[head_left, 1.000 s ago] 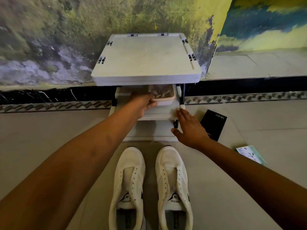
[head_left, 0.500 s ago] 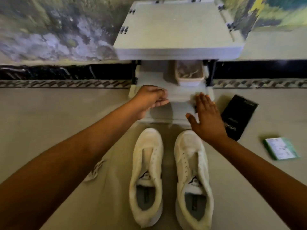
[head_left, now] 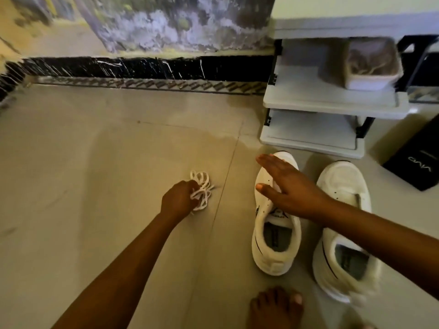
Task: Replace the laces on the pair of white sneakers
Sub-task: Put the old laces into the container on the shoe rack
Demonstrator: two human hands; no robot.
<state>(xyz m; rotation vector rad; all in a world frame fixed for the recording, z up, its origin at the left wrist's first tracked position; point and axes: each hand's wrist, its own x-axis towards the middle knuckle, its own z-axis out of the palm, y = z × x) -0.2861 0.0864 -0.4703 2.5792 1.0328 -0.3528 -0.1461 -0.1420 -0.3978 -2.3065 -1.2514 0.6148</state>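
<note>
Gripping bundled laces, left hand; right hand flat-fingered above sneakers pointing toes toward shelf.

Legible markings

The black box on the floor beside the white shelf unit bears light lettering, seen inverted, apparently "VIVO". The left sneaker carries a black tongue logo; its text is too blurred to read.

Head-worn view, steeply down onto the floor (close, wide-angle), wall ahead
</note>
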